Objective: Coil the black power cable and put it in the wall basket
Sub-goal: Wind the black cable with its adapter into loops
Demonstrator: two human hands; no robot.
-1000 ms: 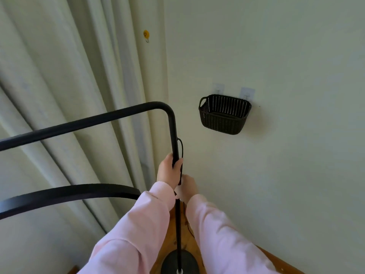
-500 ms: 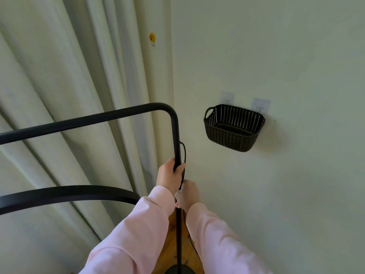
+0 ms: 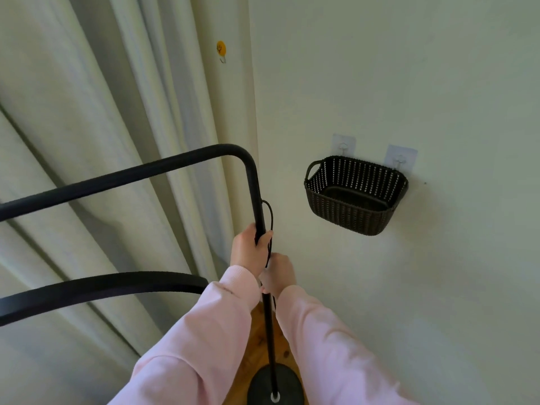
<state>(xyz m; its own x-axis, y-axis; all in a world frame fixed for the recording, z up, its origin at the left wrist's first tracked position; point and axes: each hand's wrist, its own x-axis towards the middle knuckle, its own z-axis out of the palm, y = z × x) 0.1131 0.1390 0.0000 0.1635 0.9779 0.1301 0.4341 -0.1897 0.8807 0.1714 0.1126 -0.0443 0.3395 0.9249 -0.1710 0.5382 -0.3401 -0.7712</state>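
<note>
- Cable [image 3: 269, 217], thin and black, runs down the right side of the rack's upright pole [image 3: 257, 200]; a short loop of it bows away from the pole just above the hands, then it disappears between them.
- Against the pictures from a second and half a second ago, the hands and that loop sit in the same spot on the pole; only the view has drifted, so the basket [image 3: 355, 195] now shows further right and lower.
- My reading: no coil is started yet, and the work is probably still freeing or gathering the cable at the pole.
- Left hand [image 3: 248, 248] is wrapped around the pole, thumb across its front, and the cable passes just beside that thumb.
- Right hand [image 3: 277, 276] sits directly below, fingers curled in, but I cannot tell whether it pinches the cable, the pole or both.
- Basket hangs on the wall from two clear stick-on hooks [image 3: 401, 162], well apart from the hands, up and to the right, with nothing visible in it.
- Hard to follow: below the hands a thin line beside the pole may be the cable heading to the round base [image 3: 274, 384], which the bottom edge cuts off.
- Neither end of the cable shows, nor any plug.
</note>
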